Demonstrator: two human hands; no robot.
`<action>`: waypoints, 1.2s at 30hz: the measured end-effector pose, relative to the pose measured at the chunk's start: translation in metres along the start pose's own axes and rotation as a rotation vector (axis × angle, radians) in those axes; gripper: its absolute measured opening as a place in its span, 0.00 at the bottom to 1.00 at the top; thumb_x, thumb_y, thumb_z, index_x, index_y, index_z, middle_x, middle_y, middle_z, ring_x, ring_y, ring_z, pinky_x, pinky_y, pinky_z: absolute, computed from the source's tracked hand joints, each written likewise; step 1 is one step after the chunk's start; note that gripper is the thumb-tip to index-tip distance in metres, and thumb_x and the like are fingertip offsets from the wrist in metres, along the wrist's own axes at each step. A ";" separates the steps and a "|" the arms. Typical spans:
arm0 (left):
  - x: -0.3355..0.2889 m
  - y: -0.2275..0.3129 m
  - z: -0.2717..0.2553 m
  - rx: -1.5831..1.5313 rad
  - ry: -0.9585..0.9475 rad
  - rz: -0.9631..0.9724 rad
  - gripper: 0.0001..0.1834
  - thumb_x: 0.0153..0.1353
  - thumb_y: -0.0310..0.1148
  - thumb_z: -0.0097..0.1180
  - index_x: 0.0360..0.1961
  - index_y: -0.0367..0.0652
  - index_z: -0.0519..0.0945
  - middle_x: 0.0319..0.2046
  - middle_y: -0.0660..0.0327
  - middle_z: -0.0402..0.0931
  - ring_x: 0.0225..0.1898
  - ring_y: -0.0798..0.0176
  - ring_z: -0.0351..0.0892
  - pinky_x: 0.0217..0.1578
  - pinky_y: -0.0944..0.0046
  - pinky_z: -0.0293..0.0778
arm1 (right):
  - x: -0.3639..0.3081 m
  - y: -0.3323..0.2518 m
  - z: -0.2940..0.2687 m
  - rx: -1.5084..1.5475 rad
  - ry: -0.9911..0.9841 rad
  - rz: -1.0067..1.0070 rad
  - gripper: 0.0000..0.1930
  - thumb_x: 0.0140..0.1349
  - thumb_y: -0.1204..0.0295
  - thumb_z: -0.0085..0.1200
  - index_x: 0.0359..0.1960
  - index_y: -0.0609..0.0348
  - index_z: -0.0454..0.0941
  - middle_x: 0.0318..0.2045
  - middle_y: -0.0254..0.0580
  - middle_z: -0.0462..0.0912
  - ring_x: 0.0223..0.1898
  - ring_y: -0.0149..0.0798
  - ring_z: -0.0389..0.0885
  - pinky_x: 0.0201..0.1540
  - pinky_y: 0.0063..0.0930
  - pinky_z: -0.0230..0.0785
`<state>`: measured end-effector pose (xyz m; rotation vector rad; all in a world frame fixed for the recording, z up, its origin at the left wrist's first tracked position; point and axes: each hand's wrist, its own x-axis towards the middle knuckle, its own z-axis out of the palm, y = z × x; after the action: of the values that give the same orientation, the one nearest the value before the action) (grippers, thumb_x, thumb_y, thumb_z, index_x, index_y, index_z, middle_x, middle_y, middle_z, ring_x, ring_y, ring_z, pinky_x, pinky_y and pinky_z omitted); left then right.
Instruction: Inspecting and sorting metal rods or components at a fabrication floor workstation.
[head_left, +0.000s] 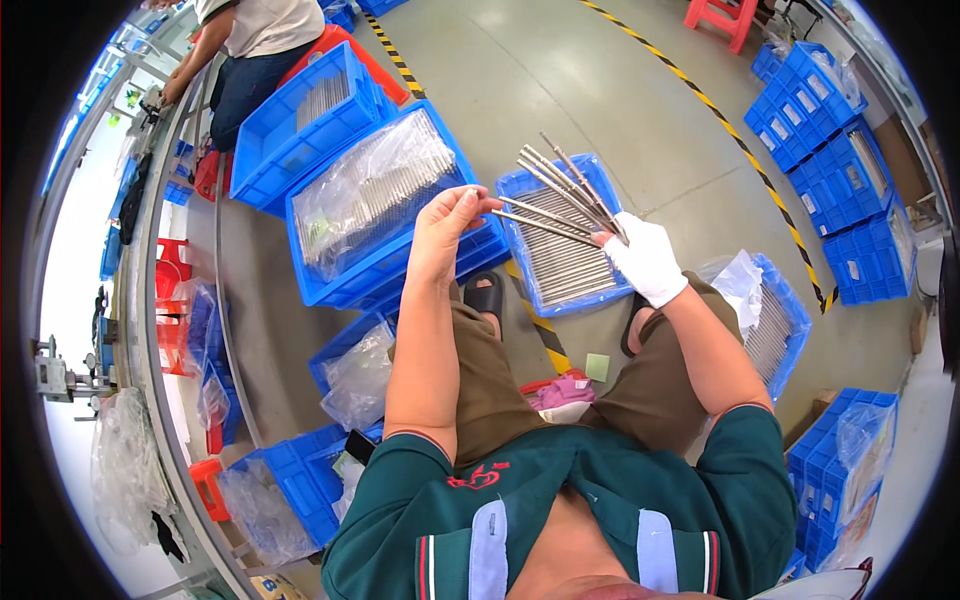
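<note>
My right hand (645, 258), in a white glove, is closed around a fanned bundle of thin metal rods (568, 184). The rods point away from me and to the left, their free ends spread apart. My bare left hand (452, 222) pinches near the far end of a metal rod (546, 214) at the left side of the fan; its fingertips partly hide that end. Below the hands, a shallow blue crate (582, 303) on the floor holds many similar rods in a row.
At left, stacked blue crates (345, 292) hold rods under clear plastic. Another crate of rods (803, 325) lies right of my leg. More blue crates (835, 180) are stacked far right. A person (262, 30) works at the bench at upper left. Striped tape (700, 100) crosses the floor.
</note>
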<state>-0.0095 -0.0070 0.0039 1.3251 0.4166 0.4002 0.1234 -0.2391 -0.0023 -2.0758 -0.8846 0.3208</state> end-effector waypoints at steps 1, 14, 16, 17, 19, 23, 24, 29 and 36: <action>0.001 -0.002 0.002 0.001 0.002 0.000 0.16 0.60 0.43 0.53 0.40 0.41 0.76 0.35 0.60 0.80 0.37 0.72 0.76 0.39 0.73 0.65 | -0.002 -0.003 -0.001 -0.024 -0.008 -0.028 0.13 0.55 0.63 0.55 0.25 0.61 0.71 0.16 0.49 0.71 0.20 0.49 0.72 0.24 0.37 0.62; -0.002 -0.005 0.012 -0.061 -0.167 0.027 0.16 0.57 0.35 0.57 0.43 0.37 0.75 0.38 0.56 0.79 0.40 0.70 0.74 0.46 0.69 0.65 | -0.005 -0.009 0.002 -0.089 0.056 -0.195 0.09 0.56 0.68 0.54 0.26 0.61 0.71 0.16 0.49 0.70 0.17 0.47 0.68 0.22 0.35 0.61; -0.003 -0.008 0.015 -0.112 -0.222 -0.003 0.16 0.56 0.33 0.57 0.43 0.36 0.75 0.39 0.56 0.78 0.41 0.68 0.74 0.46 0.68 0.66 | -0.004 -0.010 0.002 -0.080 0.026 -0.190 0.09 0.56 0.68 0.54 0.27 0.61 0.71 0.15 0.48 0.69 0.17 0.44 0.68 0.22 0.34 0.60; -0.004 -0.008 0.013 -0.114 -0.217 -0.001 0.16 0.56 0.33 0.57 0.43 0.36 0.75 0.39 0.56 0.78 0.41 0.68 0.74 0.46 0.68 0.66 | -0.004 -0.011 0.002 -0.071 -0.001 -0.184 0.09 0.56 0.68 0.54 0.27 0.61 0.71 0.15 0.48 0.67 0.16 0.42 0.68 0.22 0.33 0.60; -0.004 -0.004 0.004 0.047 -0.113 -0.024 0.14 0.56 0.34 0.57 0.41 0.36 0.76 0.36 0.56 0.79 0.41 0.68 0.74 0.47 0.67 0.65 | 0.000 -0.008 0.000 -0.065 -0.059 -0.126 0.09 0.56 0.68 0.53 0.27 0.61 0.72 0.14 0.45 0.67 0.16 0.36 0.68 0.21 0.30 0.60; -0.001 0.007 -0.008 0.007 -0.005 -0.019 0.16 0.59 0.41 0.54 0.40 0.39 0.78 0.32 0.58 0.80 0.37 0.69 0.76 0.45 0.68 0.67 | -0.001 0.004 -0.004 0.398 -0.280 0.247 0.14 0.58 0.62 0.52 0.25 0.62 0.73 0.15 0.37 0.72 0.19 0.30 0.69 0.23 0.25 0.61; -0.001 0.006 -0.007 0.003 0.003 -0.018 0.16 0.59 0.41 0.54 0.40 0.39 0.78 0.32 0.58 0.80 0.37 0.69 0.76 0.45 0.68 0.67 | -0.002 0.004 -0.003 0.534 -0.323 0.249 0.14 0.59 0.62 0.51 0.27 0.63 0.74 0.17 0.29 0.71 0.21 0.23 0.66 0.23 0.21 0.59; -0.003 0.000 -0.004 -0.137 -0.127 -0.064 0.16 0.59 0.42 0.54 0.38 0.39 0.79 0.31 0.58 0.80 0.35 0.68 0.78 0.41 0.68 0.70 | -0.005 -0.009 -0.004 0.586 -0.484 0.335 0.13 0.60 0.62 0.51 0.29 0.60 0.76 0.19 0.28 0.71 0.22 0.23 0.65 0.23 0.20 0.58; -0.007 0.003 -0.008 -0.073 -0.171 0.020 0.15 0.56 0.36 0.58 0.41 0.37 0.77 0.35 0.58 0.79 0.35 0.70 0.77 0.41 0.69 0.70 | -0.006 -0.009 0.000 0.775 -0.562 0.390 0.11 0.60 0.64 0.52 0.32 0.60 0.75 0.21 0.28 0.72 0.21 0.21 0.64 0.21 0.17 0.58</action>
<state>-0.0202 -0.0032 0.0061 1.2818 0.2437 0.3133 0.1147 -0.2390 0.0043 -1.4091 -0.5138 1.2819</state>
